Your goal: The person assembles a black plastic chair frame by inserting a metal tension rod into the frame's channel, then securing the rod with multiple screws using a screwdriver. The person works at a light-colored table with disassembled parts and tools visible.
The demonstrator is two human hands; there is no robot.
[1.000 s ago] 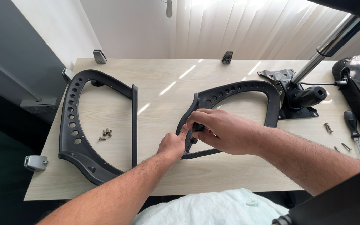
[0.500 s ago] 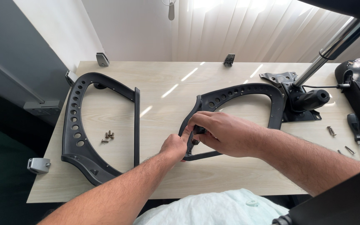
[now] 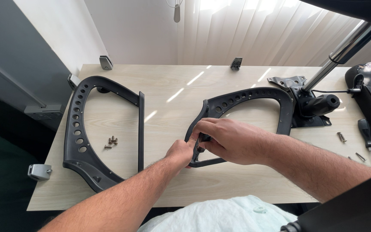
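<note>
- Head view: right hand (image 3: 228,139) and left hand (image 3: 180,152) both closed on the near end of the black frame (image 3: 254,99), centre of the picture.
- Second frame (image 3: 84,133) lies untouched at left, loose screws (image 3: 111,141) inside it; fastening appears unfinished.

**Light wood table with chair parts and hardware**

A pale wood-grain table (image 3: 168,86) fills the view, with streaks of sunlight across its top. On its left half lies a black perforated armrest frame (image 3: 82,133), flat, with a small cluster of screws (image 3: 111,141) inside its opening. Right of centre lies a second black perforated armrest frame (image 3: 254,96). At the far right a black metal chair mechanism (image 3: 310,105) with a tilted silver gas cylinder (image 3: 340,56) rests on the surface. Near the right edge lie loose bolts (image 3: 342,136) and a black-handled screwdriver (image 3: 366,135). Grey metal clamps (image 3: 39,172) grip the table's edges.
</note>
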